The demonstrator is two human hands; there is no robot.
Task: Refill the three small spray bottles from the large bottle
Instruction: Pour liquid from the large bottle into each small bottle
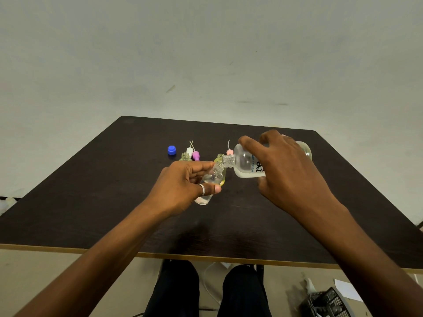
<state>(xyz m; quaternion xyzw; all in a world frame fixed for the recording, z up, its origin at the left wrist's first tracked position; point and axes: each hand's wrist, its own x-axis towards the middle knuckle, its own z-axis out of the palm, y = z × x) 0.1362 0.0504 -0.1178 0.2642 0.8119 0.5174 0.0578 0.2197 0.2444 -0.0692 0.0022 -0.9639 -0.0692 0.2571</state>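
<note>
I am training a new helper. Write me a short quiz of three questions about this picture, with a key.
1. Fill in: the left hand grips a small clear ____, tilted.
2. Which hand tilts the large bottle? A) left hand B) right hand
3. True or false: the blue cap is screwed on the large bottle.
Key: 1 bottle; 2 B; 3 false, the blue cap lies on the table.
</note>
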